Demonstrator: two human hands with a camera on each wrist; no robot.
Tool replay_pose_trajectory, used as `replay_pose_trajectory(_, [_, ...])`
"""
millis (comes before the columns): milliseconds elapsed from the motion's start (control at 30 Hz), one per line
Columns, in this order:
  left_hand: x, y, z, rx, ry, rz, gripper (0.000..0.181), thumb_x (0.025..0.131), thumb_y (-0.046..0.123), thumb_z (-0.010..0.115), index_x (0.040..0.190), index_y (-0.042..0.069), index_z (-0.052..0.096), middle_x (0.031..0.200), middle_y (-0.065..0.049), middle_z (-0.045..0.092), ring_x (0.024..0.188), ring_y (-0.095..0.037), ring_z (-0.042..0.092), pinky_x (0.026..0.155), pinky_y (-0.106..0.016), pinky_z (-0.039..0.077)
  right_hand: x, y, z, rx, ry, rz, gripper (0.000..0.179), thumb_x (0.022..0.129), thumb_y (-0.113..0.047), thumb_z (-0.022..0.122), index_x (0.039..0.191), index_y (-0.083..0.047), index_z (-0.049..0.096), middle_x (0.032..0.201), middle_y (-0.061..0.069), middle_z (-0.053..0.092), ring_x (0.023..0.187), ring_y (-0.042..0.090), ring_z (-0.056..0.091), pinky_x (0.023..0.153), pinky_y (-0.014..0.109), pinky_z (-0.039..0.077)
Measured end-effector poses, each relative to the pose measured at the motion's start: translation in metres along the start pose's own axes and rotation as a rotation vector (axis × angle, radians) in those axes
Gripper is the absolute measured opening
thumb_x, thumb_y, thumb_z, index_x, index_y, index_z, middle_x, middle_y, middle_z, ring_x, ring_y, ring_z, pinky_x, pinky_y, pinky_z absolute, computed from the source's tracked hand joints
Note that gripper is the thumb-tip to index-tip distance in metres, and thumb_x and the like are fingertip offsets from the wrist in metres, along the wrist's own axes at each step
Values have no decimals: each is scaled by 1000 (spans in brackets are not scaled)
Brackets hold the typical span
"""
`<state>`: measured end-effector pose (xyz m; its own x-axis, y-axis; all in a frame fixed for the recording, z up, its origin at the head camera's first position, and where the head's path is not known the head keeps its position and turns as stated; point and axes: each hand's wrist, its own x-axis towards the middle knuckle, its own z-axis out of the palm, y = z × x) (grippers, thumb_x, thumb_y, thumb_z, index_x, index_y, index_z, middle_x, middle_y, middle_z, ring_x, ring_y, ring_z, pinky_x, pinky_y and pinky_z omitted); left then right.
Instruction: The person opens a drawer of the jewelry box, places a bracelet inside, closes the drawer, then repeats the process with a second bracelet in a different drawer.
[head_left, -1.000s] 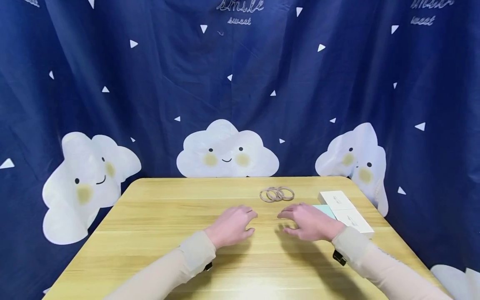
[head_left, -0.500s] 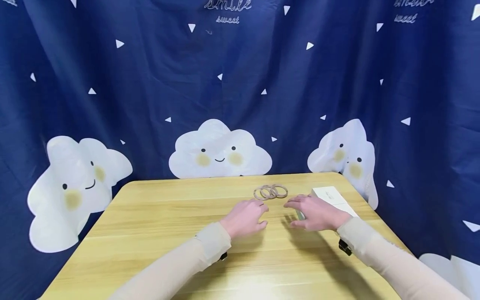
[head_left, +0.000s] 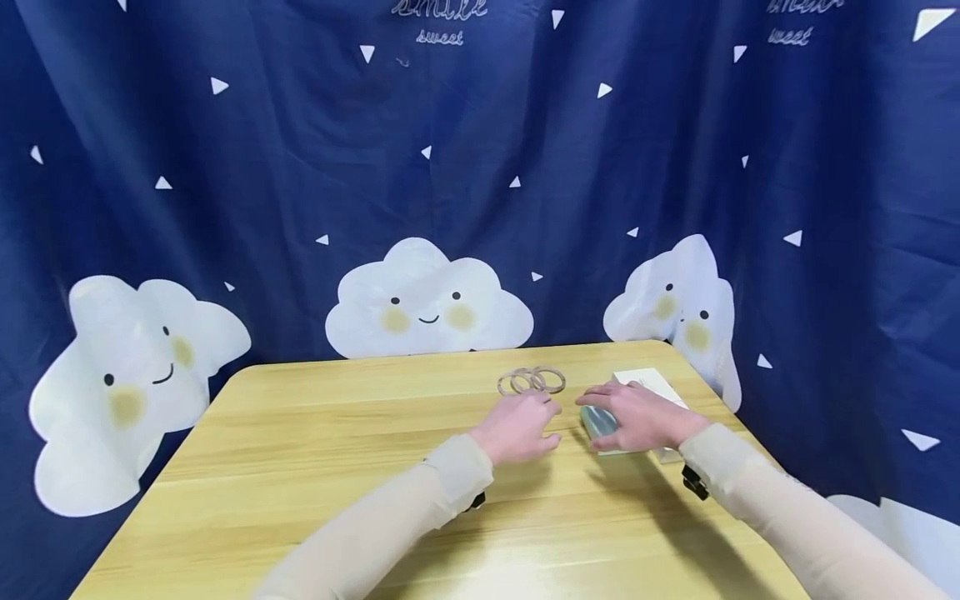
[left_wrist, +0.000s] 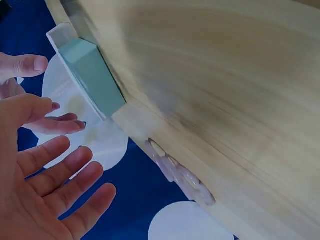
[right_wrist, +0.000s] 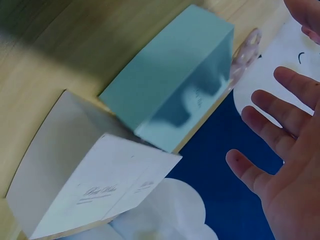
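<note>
Pale green long box (right_wrist: 170, 65) sits on the yellow wooden table (head_left: 315, 467) at its two o'clock, below the right hand (head_left: 647, 417); thin pinky-brown rings (head_left: 537, 379) lie at one o'clock, past the left hand (head_left: 520, 427). Both are loose, holding nothing; nothing looks lifted yet.

forward head view, wrists closer, teal box (right_wrist: 170, 70) shared

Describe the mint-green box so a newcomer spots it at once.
Find the wooden table, then its right side, where the right hand hovers. Beneath that hand sits the mint-green box, its colour setting it apart from the neighbouring white boxes.
</note>
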<state>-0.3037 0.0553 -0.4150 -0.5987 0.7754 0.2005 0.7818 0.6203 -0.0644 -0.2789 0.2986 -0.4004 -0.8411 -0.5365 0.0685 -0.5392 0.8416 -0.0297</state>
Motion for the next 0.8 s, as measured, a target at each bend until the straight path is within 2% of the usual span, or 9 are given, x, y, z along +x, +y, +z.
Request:
replay_pose_trajectory(200, [14,5,6,-13,12,-8,42,95,44,63,125,15,67,121,1,67,112,-15,64,90,-31,55,-2,12,3,7,-19,32,74,79,-51,79,140,-15,59,142,11,59,134,45,49,98,63,44])
replay_pose_trajectory(467, [31,7,18,-42,-10,-23,47,94,46,63,130,15,64,121,0,66,112,-15,62,89,-32,55,-5,23,5,17,-56,80,81,76,-55,81,143,-17,56,142,8,58,122,27,55,96,60,45])
replay_pose_trajectory(800, [48,12,32,-80,-36,-43,60,90,54,64,135,14,59,125,0,63,116,-18,61,90,-36,56,-6,31,11,17,-97,132,92,72,-55,84,148,-17,51,148,10,53,124,24,53,101,60,42])
